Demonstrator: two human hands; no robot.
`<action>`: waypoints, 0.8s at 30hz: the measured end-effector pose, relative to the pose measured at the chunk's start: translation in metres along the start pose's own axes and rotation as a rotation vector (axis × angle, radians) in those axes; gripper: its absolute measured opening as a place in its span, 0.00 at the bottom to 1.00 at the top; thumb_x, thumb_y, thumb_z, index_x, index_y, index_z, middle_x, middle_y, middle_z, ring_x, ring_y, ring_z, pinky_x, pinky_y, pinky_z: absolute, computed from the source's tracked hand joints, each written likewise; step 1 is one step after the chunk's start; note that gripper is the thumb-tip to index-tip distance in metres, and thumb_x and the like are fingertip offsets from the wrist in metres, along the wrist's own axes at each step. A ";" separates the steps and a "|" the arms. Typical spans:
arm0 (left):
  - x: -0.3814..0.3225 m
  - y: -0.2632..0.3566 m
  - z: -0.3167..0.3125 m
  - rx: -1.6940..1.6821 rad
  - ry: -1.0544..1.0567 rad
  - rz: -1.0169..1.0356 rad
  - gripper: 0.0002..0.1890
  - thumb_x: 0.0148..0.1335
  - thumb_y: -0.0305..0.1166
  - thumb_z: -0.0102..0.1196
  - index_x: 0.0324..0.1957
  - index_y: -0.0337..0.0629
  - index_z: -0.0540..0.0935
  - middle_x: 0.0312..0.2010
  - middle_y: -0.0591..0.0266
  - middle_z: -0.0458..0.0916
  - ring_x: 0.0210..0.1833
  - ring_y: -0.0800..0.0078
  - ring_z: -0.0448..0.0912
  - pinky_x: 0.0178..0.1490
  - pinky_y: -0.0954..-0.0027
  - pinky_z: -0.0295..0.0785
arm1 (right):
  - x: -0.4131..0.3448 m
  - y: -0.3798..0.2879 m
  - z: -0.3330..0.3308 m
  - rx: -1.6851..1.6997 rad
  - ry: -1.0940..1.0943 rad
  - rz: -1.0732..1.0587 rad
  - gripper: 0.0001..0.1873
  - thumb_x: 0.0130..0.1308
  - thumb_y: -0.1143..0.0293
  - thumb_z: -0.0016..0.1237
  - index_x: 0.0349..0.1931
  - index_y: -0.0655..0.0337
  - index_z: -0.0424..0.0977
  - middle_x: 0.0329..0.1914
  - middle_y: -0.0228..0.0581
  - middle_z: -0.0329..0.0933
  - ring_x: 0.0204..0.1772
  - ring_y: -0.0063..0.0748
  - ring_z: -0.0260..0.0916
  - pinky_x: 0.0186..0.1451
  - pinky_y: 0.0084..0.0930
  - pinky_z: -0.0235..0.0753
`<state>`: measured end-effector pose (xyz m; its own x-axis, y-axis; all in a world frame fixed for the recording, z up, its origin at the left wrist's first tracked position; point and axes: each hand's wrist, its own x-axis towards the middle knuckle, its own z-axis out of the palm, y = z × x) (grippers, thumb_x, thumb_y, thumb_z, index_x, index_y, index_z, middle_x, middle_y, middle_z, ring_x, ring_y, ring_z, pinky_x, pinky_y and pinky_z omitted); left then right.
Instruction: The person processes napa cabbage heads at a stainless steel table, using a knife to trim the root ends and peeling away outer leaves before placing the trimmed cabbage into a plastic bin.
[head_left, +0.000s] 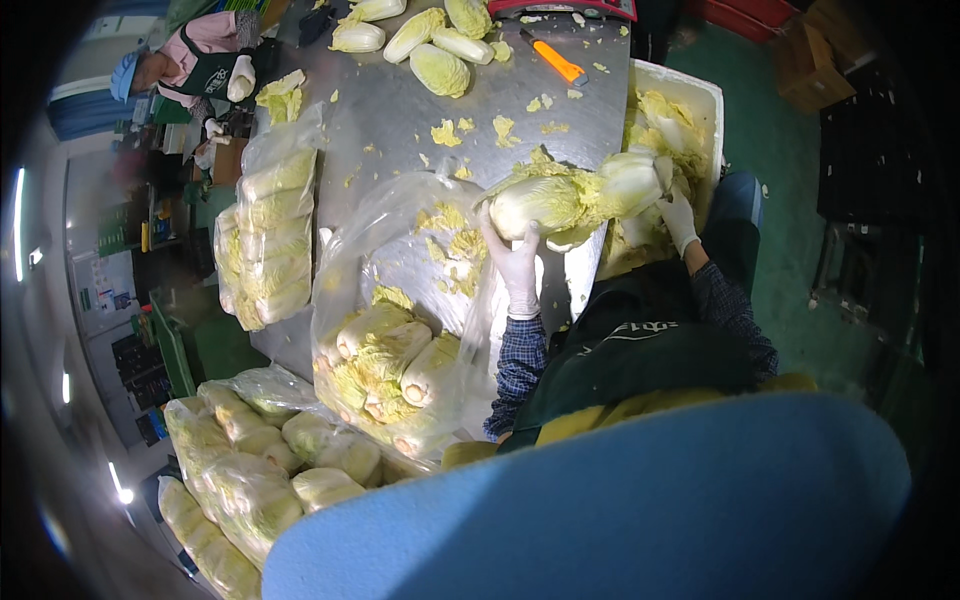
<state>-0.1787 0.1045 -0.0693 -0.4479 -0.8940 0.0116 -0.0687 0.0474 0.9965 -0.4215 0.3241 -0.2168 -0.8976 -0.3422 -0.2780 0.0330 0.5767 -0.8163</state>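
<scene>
My left hand (516, 264), in a white glove, grips a napa cabbage (536, 206) near its base, above the table's near edge. My gloved right hand (679, 219) holds the pale base end of another napa cabbage piece (634, 180); whether it is a whole head or peeled leaves, I cannot tell. The leafy ends of the two meet. Below my right hand, a white foam box (717, 112) contains loose cabbage leaves (667, 124). Left of my left hand, an open clear plastic bag (352, 247) has several napa cabbages (382, 345) in it.
Leaf scraps (445, 133) litter the metal table (360, 142). An orange-handled knife (559, 61), loose cabbages (439, 69) and a red-edged device (562, 7) are at the far end. Packed bags (274, 232) stand left; more bagged cabbages (247, 480) lie lower left. A co-worker (202, 60) stands opposite.
</scene>
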 end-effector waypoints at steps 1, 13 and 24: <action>-0.001 0.004 0.000 0.045 0.007 0.017 0.43 0.58 0.26 0.67 0.72 0.35 0.59 0.69 0.49 0.61 0.72 0.60 0.62 0.76 0.61 0.56 | -0.009 -0.026 0.003 -0.217 0.130 -0.149 0.22 0.66 0.71 0.52 0.60 0.62 0.73 0.46 0.42 0.79 0.36 0.32 0.79 0.35 0.29 0.78; 0.043 0.011 0.042 -0.116 -0.031 0.075 0.44 0.57 0.24 0.68 0.72 0.36 0.57 0.65 0.49 0.65 0.67 0.61 0.68 0.70 0.65 0.66 | -0.009 -0.206 0.035 0.086 -0.679 -0.439 0.33 0.64 0.56 0.61 0.67 0.61 0.70 0.58 0.49 0.80 0.42 0.28 0.81 0.47 0.27 0.79; 0.058 0.065 0.017 -0.143 -0.250 0.055 0.40 0.56 0.27 0.67 0.68 0.35 0.60 0.60 0.49 0.70 0.62 0.64 0.72 0.67 0.65 0.70 | -0.032 -0.233 0.009 -0.235 -0.269 -1.173 0.23 0.68 0.61 0.54 0.59 0.64 0.74 0.43 0.50 0.82 0.43 0.50 0.81 0.43 0.40 0.81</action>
<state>-0.2244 0.0636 -0.0050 -0.6546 -0.7534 0.0633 0.0801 0.0142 0.9967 -0.3967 0.1944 -0.0225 -0.2098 -0.8705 0.4452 -0.8389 -0.0737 -0.5393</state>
